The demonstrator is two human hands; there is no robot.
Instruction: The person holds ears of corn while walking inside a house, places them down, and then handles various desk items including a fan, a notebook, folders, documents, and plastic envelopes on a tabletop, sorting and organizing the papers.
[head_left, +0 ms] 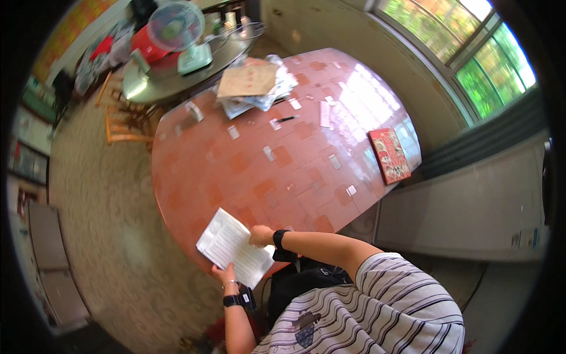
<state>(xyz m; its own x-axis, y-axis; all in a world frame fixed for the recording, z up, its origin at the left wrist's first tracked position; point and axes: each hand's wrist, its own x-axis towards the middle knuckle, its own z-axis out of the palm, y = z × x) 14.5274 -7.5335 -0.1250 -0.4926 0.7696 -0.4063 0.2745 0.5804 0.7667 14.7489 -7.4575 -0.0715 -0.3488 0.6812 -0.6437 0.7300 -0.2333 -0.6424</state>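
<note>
An open booklet (pixel 236 248) with white printed pages lies at the near left edge of the reddish table (pixel 247 190). My left hand (pixel 224 273) grips its lower left edge, the thumb on top of the page. Over the right-hand page is my right hand (pixel 261 236), its fingers curled in near the page's upper edge; whether they pinch the paper is hidden. Black bands with small dark devices sit on both wrists. The booklet bears lines of writing too small to tell.
A stack of papers with a brown envelope (pixel 247 80) on top lies at the table's far side, near a black pen (pixel 285 119). A red patterned box or book (pixel 390 155) rests at the right edge. Beyond are a standing fan (pixel 176 26), a second table (pixel 159 84) and a wooden chair (pixel 128 126).
</note>
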